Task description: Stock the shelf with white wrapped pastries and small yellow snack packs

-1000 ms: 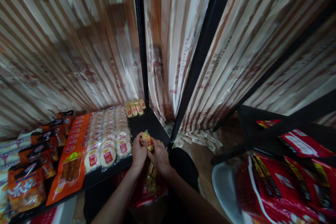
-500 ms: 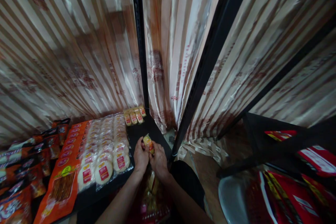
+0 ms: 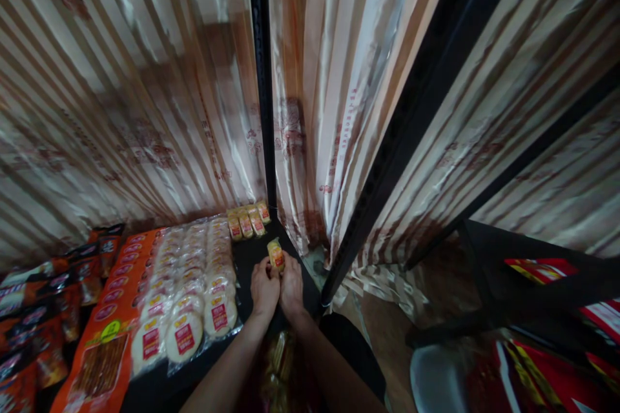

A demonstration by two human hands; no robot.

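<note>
A small yellow snack packet (image 3: 276, 254) with a red label is pinched upright between my left hand (image 3: 264, 290) and my right hand (image 3: 292, 287), over the bare right end of a black shelf (image 3: 252, 251). Both hands are closed on it, knuckles touching. A few like yellow packets (image 3: 248, 221) lie in a row at the back corner of the shelf. Rows of round white cakes in clear wrap (image 3: 194, 284) lie just left of my left hand.
Orange snack bags (image 3: 104, 335) and darker bags (image 3: 29, 316) fill the shelf's left. A black upright post (image 3: 264, 97) stands behind, another slanted one (image 3: 387, 174) to the right. Striped curtain hangs behind. Red packs (image 3: 557, 368) and a white stool (image 3: 431, 374) sit at lower right.
Both hands have moved the yellow packet forward and deeper over the shelf. The view has tilted, so the shelf goods sit lower and further left.
</note>
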